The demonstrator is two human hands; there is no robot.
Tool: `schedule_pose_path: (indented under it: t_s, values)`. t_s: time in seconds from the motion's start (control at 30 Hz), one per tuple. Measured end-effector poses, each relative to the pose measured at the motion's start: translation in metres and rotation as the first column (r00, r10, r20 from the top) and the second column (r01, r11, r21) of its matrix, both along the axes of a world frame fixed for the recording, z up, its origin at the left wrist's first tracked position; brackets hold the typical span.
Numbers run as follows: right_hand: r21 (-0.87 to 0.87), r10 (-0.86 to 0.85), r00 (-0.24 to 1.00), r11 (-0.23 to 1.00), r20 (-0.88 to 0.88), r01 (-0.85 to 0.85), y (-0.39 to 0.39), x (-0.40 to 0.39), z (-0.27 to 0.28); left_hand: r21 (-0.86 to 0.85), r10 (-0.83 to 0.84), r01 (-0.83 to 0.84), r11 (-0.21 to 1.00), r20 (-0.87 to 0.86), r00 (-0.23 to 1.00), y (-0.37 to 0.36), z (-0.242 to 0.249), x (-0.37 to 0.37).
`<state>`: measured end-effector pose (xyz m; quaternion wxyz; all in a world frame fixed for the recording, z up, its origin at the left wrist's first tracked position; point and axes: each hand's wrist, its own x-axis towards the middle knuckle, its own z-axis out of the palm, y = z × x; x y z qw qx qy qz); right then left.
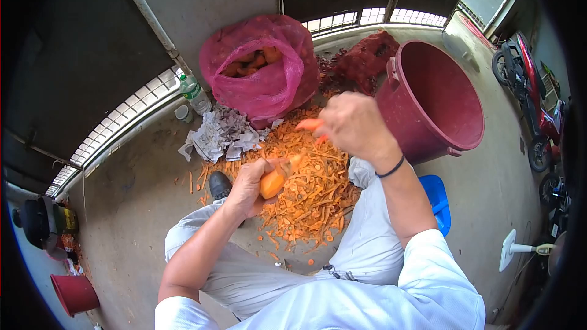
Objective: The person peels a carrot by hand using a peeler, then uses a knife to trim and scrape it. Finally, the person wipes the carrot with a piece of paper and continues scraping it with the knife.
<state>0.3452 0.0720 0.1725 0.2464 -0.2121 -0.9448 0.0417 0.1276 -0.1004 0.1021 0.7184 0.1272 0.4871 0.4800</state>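
Observation:
My left hand (pixel 249 184) is closed around a thick carrot (pixel 273 183), its peeled orange side toward me and its tip pointing up and right. Above and to the right, my right hand (pixel 350 121) grips an orange-red peeler (pixel 309 124); two prongs poke out from the fingers, and its blade cannot be made out. A gap separates the peeler from the carrot. Under both hands a broad heap of carrot peelings (pixel 312 201) with cut-off ends covers the floor between my legs.
Behind the heap stands a pink mesh sack (pixel 269 95) of carrots, beside crumpled paper (pixel 223 134) and a plastic bottle (pixel 194 93). A big maroon bin (pixel 391 113) is at my right, near a blue plastic stool (pixel 435 201). Motorbikes (pixel 532 98) stand far right.

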Motion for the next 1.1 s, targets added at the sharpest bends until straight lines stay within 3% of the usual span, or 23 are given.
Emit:
schedule_pose_path:
  t_s: [0.03, 0.1, 0.17, 0.23, 0.3, 0.37, 0.43, 0.47, 0.53, 0.63, 0.73, 0.9, 0.97, 1.1]
  values:
    - [0.133, -0.156, 0.987, 0.980, 0.038, 0.150, 0.009, 0.007, 0.002, 0.033, -0.062, 0.063, 0.997, -0.028, 0.998, 0.000, 0.000, -0.001]
    - [0.062, -0.203, 0.979, 0.977, -0.004, 0.202, 0.018, 0.018, 0.009, 0.030, -0.025, 0.026, 0.999, -0.027, 0.999, -0.001, 0.005, 0.005]
    - [-0.219, -0.149, 0.986, 0.967, -0.075, 0.130, 0.011, 0.020, 0.015, 0.018, 0.017, -0.017, 1.000, -0.023, 1.000, -0.001, 0.004, 0.007]
    - [-0.211, -0.052, 0.995, 0.977, -0.080, 0.034, 0.007, 0.015, 0.006, -0.036, 0.098, -0.098, 0.995, -0.003, 0.995, 0.004, -0.002, 0.006]
    - [-0.366, 0.084, 0.993, 0.925, -0.078, -0.106, 0.003, 0.012, 0.004, -0.041, 0.080, -0.077, 0.996, 0.059, 0.995, 0.005, -0.004, 0.000]
    - [-0.393, 0.118, 0.987, 0.907, -0.110, -0.153, 0.008, 0.010, 0.004, -0.042, 0.059, -0.054, 0.998, 0.119, 0.991, 0.004, -0.005, -0.007]
    - [-0.063, -0.022, 1.000, 0.998, -0.021, 0.020, 0.018, 0.013, 0.001, 0.031, -0.030, 0.022, 0.999, 0.275, 0.961, 0.001, -0.007, -0.012]
    - [-0.061, -0.023, 0.999, 0.998, -0.023, 0.022, 0.020, 0.018, 0.002, 0.033, -0.032, 0.023, 0.999, 0.273, 0.962, 0.000, -0.008, -0.012]
    - [-0.433, -0.123, 0.981, 0.900, -0.151, 0.046, 0.020, 0.023, 0.011, 0.151, -0.034, 0.011, 0.988, 0.152, 0.988, -0.002, -0.006, -0.012]
    - [-0.575, -0.239, 0.963, 0.808, -0.125, 0.126, 0.013, 0.021, 0.014, 0.191, 0.053, -0.073, 0.979, 0.111, 0.992, 0.001, -0.006, -0.010]
    - [-0.591, -0.345, 0.923, 0.785, -0.170, 0.185, 0.019, 0.040, 0.012, 0.151, 0.092, -0.117, 0.981, 0.164, 0.982, 0.000, 0.003, -0.010]
    - [-0.613, -0.525, 0.815, 0.735, -0.245, 0.289, -0.005, 0.129, -0.026, 0.224, 0.046, -0.094, 0.970, 0.207, 0.977, -0.005, 0.009, -0.013]
    - [-0.635, -0.664, 0.707, 0.660, -0.244, 0.401, -0.021, 0.179, -0.076, 0.239, 0.063, -0.133, 0.962, 0.278, 0.959, -0.007, 0.012, -0.012]
    - [-0.778, -0.890, 0.457, 0.284, 0.005, 0.560, -0.081, 0.273, -0.168, 0.262, 0.061, -0.122, 0.957, 0.230, 0.971, -0.010, 0.012, -0.012]
